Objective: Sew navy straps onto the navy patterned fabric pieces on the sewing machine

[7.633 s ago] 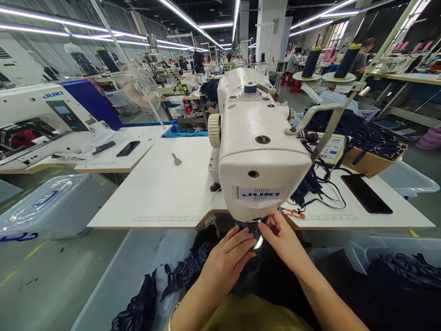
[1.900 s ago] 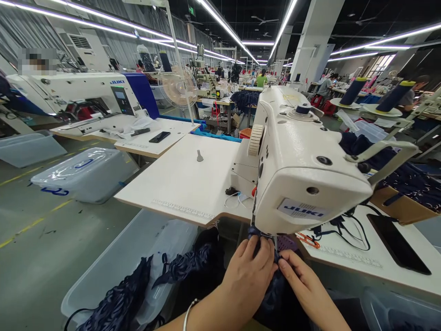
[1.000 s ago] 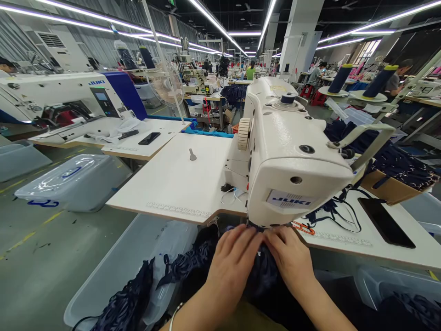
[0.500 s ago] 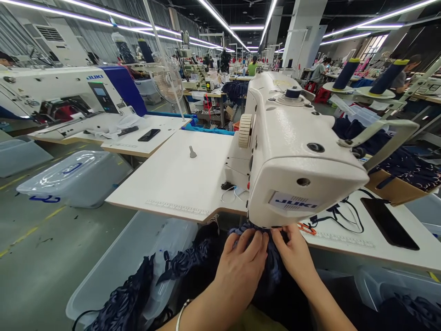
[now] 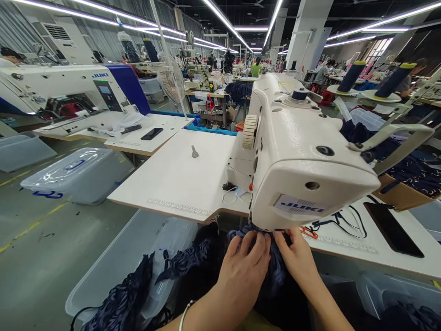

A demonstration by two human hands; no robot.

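Observation:
A white sewing machine [image 5: 310, 165] stands in front of me, its head hiding the needle area. Below its near end, dark navy patterned fabric [image 5: 276, 271] hangs in gathered folds. My left hand [image 5: 243, 266] grips the fabric's upper edge with curled fingers. Close beside it, my right hand [image 5: 296, 253] pinches the same edge, its fingertips partly hidden under the machine head. More of the navy garment pieces [image 5: 122, 292] lie to the left, over a clear plastic bin [image 5: 103, 276].
An orange-handled tool [image 5: 309, 232], black straps and a black phone [image 5: 392, 230] lie on the right tabletop. A small grey metal piece [image 5: 195, 151] rests on the left tabletop. A lidded clear box [image 5: 77, 172] stands on the floor. Thread cones [image 5: 351, 76] rise at the right.
The view has shifted slightly, so the machine appears a little further right. Both hands keep their hold on the fabric, almost unmoved.

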